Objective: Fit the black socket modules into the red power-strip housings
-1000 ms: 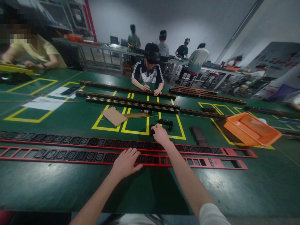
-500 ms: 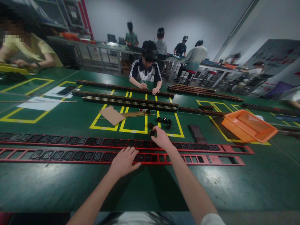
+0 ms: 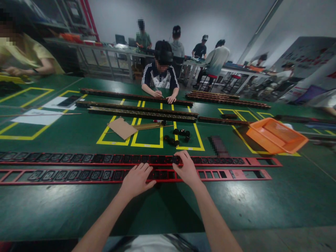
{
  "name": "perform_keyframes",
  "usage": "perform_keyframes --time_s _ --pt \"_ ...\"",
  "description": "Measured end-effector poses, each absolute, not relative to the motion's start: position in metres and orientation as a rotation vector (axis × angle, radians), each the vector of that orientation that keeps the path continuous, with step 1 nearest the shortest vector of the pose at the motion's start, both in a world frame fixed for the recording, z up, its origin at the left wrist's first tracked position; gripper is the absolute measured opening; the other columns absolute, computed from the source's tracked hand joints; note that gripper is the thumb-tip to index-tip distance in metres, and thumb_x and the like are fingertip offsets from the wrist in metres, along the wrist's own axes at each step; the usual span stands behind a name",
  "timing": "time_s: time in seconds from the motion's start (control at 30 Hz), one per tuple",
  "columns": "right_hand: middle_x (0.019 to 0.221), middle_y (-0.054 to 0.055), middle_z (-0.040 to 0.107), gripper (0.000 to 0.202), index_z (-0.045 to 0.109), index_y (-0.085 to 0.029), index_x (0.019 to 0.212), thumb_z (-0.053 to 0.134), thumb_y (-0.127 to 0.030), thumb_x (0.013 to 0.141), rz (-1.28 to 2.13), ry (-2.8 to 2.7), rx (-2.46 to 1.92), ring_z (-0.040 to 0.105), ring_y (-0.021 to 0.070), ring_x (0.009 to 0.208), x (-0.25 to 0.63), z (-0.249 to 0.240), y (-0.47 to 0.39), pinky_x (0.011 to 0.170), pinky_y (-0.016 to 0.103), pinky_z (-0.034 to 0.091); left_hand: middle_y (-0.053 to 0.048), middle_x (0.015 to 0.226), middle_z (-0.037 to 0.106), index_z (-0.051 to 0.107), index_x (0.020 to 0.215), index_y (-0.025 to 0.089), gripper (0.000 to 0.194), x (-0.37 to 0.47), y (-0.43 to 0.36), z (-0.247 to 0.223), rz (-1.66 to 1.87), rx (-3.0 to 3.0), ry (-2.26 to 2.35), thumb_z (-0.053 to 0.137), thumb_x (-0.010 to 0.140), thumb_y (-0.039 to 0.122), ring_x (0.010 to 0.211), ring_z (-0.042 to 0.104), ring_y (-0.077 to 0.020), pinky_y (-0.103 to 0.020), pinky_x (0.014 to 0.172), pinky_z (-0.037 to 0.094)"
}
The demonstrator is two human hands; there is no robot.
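Right grip pinched around small black piece, left grip spread over nearer red frame.

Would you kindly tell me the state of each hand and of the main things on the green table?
Left hand: open, resting on the near red strip.
Right hand: pinching a small black part at the far red strip.
Near red strip: partly fitted with black sockets, openings at both ends.
Far red strip: mostly fitted.
Loose black parts: grouped beyond the strips.
Orange bin: uncovered.
Cardboard piece: lying flat.
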State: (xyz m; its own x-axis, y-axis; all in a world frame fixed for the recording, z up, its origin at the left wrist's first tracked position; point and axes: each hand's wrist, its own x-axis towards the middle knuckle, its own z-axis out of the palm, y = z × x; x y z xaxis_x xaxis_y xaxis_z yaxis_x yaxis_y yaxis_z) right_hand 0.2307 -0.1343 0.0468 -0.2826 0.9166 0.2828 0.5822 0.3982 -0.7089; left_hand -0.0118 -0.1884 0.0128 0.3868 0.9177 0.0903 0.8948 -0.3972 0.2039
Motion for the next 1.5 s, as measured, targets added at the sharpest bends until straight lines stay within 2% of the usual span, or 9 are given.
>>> perform_keyframes --time_s 0.17,0.5,0.83,1.13,1.5 --pt "0.106 0.005 0.05 0.031 0.059 -0.024 0.109 0.06 -0.014 0.08 0.676 -1.925 -1.275 0.057 0.0208 0.096 0.234 0.037 -0.153 0.087 0.036 0.05 -0.006 0.111 0.06 0.056 0.115 0.023 0.039 -0.012 -0.188 0.013 0.286 2.511 1.645 0.055 0.087 0.05 0.104 0.053 -0.0257 -0.041 0.09 0.043" --pt "0.102 0.004 0.048 0.043 0.058 -0.027 0.127 0.064 -0.023 0.085 0.701 -1.903 -1.243 0.054 0.0206 0.095 0.241 0.009 -0.169 0.085 0.038 0.05 -0.006 0.11 0.06 0.056 0.116 0.023 0.039 -0.011 -0.188 0.015 0.28 2.512 1.639 0.055 0.087 0.05 0.104 0.054 -0.0254 -0.04 0.09 0.043" --pt "0.102 0.004 0.054 0.035 0.059 -0.024 0.112 0.07 -0.021 0.078 0.821 -1.853 -1.302 0.056 0.0204 0.092 0.238 0.01 -0.17 0.081 0.035 0.05 -0.007 0.11 0.06 0.057 0.117 0.023 0.041 -0.012 -0.188 0.015 0.267 2.493 1.636 0.055 0.086 0.05 0.104 0.054 -0.0254 -0.041 0.09 0.043" --pt "0.106 0.004 0.057 0.033 0.062 -0.025 0.116 0.068 -0.026 0.084 0.897 -1.995 -1.27 0.057 0.017 0.086 0.241 0.019 -0.171 0.075 0.032 0.05 -0.006 0.111 0.06 0.056 0.117 0.023 0.039 -0.012 -0.189 0.012 0.259 2.529 1.65 0.054 0.088 0.049 0.105 0.054 -0.0255 -0.041 0.09 0.044" --pt "0.109 0.004 0.057 0.038 0.061 -0.023 0.118 0.07 -0.018 0.082 0.783 -2.097 -1.241 0.06 0.0189 0.099 0.242 0.023 -0.17 0.088 0.035 0.052 -0.008 0.109 0.061 0.058 0.115 0.022 0.039 -0.013 -0.19 0.016 0.245 2.55 1.656 0.053 0.088 0.05 0.105 0.055 -0.0272 -0.041 0.088 0.045"
